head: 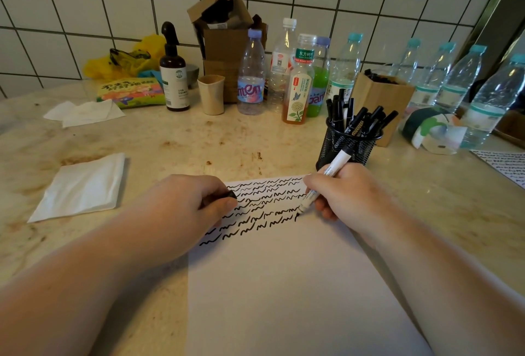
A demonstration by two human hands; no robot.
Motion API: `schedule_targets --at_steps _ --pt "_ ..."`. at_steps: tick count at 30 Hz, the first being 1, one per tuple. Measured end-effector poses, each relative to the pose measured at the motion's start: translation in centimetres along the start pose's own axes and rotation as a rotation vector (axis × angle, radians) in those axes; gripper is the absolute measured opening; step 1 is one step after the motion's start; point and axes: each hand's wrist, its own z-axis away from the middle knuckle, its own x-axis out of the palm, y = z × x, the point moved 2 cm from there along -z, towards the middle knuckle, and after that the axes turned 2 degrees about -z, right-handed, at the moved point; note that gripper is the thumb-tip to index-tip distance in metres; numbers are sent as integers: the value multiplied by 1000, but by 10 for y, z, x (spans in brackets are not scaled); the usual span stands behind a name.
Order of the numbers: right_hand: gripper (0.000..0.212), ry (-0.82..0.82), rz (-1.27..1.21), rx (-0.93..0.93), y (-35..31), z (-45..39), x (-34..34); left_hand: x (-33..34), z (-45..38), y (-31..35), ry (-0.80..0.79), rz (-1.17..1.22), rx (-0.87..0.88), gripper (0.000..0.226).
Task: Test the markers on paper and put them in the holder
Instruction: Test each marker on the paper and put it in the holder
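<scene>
A white sheet of paper (pixel 284 284) lies in front of me, its upper part covered with rows of black squiggles. My right hand (pixel 341 193) grips a white marker (pixel 336 165) with its black tip touching the paper at the right end of a squiggle row. My left hand (pixel 187 202) rests on the paper's left edge, fingers curled round the black marker cap (pixel 232 194). A black mesh holder (pixel 345 146) with several black markers stands just behind my right hand.
Several plastic bottles (pixel 251 77) line the tiled wall at the back, with a spray bottle (pixel 174 71), a paper cup (pixel 211 94) and cardboard boxes (pixel 380 99). Folded tissues (pixel 82 188) lie on the left. Another scribbled sheet (pixel 505 163) is at the right edge.
</scene>
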Motion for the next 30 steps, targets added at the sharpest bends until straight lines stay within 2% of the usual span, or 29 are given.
schedule_targets --at_steps 6,12,15,18,22,26,30 --pt "34 36 72 18 -2 0 -4 0 0 1 -2 13 -12 17" --pt "31 160 130 -14 -10 4 -13 -2 3 4 -13 35 -18 17" --pt "26 70 -139 -78 -15 9 -8 -4 5 6 -14 70 0 16" --pt "20 -105 -388 -156 -23 19 1 -6 6 8 15 92 16 18" --pt "18 -307 -645 -169 -31 29 8 -6 6 8 16 103 32 14" --pt "25 -345 -704 -161 -31 29 11 -5 6 10 12 97 59 15" --pt "16 -347 -663 -157 -30 30 12 -5 6 12 21 98 79 17"
